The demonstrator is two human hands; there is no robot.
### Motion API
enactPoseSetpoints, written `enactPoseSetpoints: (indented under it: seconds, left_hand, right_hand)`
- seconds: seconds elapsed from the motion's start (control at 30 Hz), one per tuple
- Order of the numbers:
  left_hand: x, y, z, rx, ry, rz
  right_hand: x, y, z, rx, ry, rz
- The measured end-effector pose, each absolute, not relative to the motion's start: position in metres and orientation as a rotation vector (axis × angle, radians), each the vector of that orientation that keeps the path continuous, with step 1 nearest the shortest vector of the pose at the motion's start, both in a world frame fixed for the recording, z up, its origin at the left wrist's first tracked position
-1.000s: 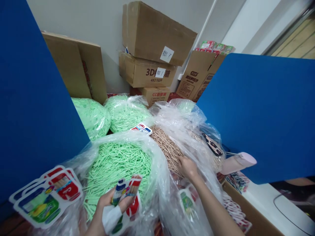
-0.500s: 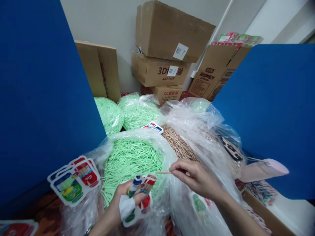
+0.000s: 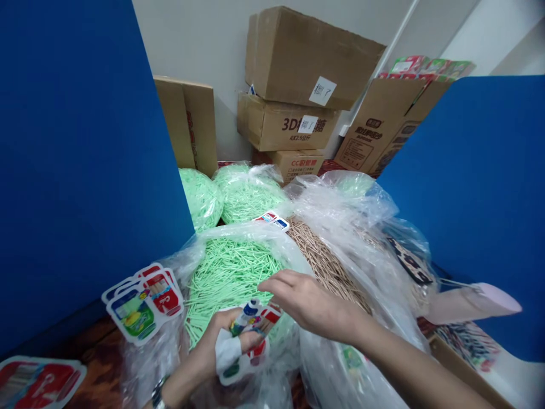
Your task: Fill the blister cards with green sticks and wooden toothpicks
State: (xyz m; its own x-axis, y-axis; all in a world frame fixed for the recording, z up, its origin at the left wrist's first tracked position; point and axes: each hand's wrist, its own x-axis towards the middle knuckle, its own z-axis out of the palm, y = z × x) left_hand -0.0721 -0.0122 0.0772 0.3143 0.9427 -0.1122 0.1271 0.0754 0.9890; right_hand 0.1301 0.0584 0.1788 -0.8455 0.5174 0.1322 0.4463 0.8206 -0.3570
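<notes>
My left hand [image 3: 204, 355] is closed round a small printed packet [image 3: 249, 341], held upright over an open clear bag of green sticks [image 3: 227, 270]. My right hand [image 3: 313, 304] hovers just above the packet's top. Its fingers point left and are held together, and whatever they hold is hidden. To the right lies an open bag of tan sticks [image 3: 330, 264]. A fanned stack of the same printed packets [image 3: 142, 304] lies at the left of the green bag.
Blue divider panels stand at the left [image 3: 85, 170] and right [image 3: 477, 182]. Two more bags of green sticks [image 3: 249, 190] sit behind, with cardboard boxes [image 3: 298, 57] stacked against the wall. More packets [image 3: 38, 383] lie at the bottom left, and a pink object [image 3: 472, 304] at the right.
My right hand left the tan sticks with one thin stick pinched and brought it leftward to the packet's top; the stick no longer shows. The view shifted left.
</notes>
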Motion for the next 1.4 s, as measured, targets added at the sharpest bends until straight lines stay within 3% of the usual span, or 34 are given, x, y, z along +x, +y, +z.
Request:
enactPoseSetpoints:
  seconds: [0.27, 0.47, 0.63, 0.9, 1.0, 1.1, 1.23, 1.3, 1.4]
  left_hand:
    - [-0.078, -0.013, 0.066, 1.2, 1.265, 1.102]
    - [-0.072, -0.013, 0.062, 1.1, 1.171, 1.197]
    - [-0.085, -0.026, 0.039, 1.081, 1.27, 1.183]
    - [-0.089, -0.044, 0.049, 1.423, 1.311, 0.846]
    - [-0.094, -0.045, 0.045, 1.626, 1.329, 0.804]
    - [-0.097, -0.045, 0.034, 1.693, 1.49, 0.881]
    - [-0.094, -0.043, 0.024, 1.654, 1.49, 0.973]
    - [-0.093, -0.04, 0.021, 1.619, 1.41, 0.984]
    - [-0.095, -0.034, 0.016, 1.52, 1.258, 0.965]
  right_hand:
    - [0.127, 0.043, 0.138, -0.74, -2.621, 0.426]
    - [0.121, 0.053, 0.13, -0.916, -2.38, 0.873]
    - [0.117, 0.041, 0.12, -0.889, -2.471, 0.937]
    - [0.092, 0.012, 0.073, -0.693, -2.514, 0.183]
    - [0.091, 0.007, 0.073, -0.668, -2.585, 0.097]
    - [0.094, 0.009, 0.084, -0.632, -2.653, 0.323]
    - [0.1, 0.042, 0.089, -0.782, -2.382, 1.033]
    - [0.107, 0.066, 0.079, -0.967, -2.111, 1.094]
    - [0.126, 0.099, 0.057, -1.273, -2.195, 0.804]
